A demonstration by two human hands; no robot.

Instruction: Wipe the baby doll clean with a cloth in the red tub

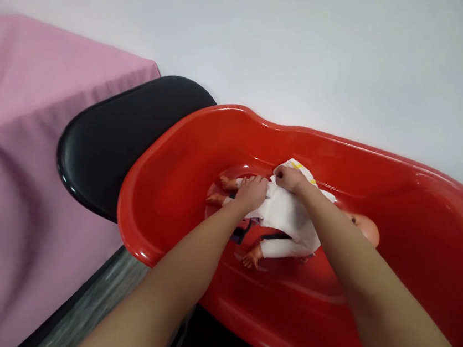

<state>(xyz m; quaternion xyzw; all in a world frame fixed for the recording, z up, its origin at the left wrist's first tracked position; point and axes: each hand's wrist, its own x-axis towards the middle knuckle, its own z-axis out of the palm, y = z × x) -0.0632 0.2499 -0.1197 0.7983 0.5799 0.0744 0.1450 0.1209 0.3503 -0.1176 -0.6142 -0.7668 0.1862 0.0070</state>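
Centrally, a doll [279,215] lies in a red tub [163,188], dressed in white clothes, with both hands of the wearer upon it. Its long axis runs across the view: the feet [215,199] point left, and the head [369,229] lies to the right and slightly nearer the viewer. The left hand [253,192] rests palm down over the legs, just above the feet; its fingers are bent, but whether they grip the fabric cannot be told. Just to its right and a little farther away, the right hand [290,178] is curled narrow at the doll's far side, its fingertips closed on a white cloth [295,164] with yellow marks; whether this belongs to the clothes is unclear. Of the two hands, the right is the nearer to the head, although most of the trunk extends rightward beyond it, partly beneath the right forearm. The doll's near arm [279,249], in a white sleeve, stretches leftward along the tub floor, apart from both hands. Beside the tub's left end stand a black seat [135,140] and a pink covering [36,84].
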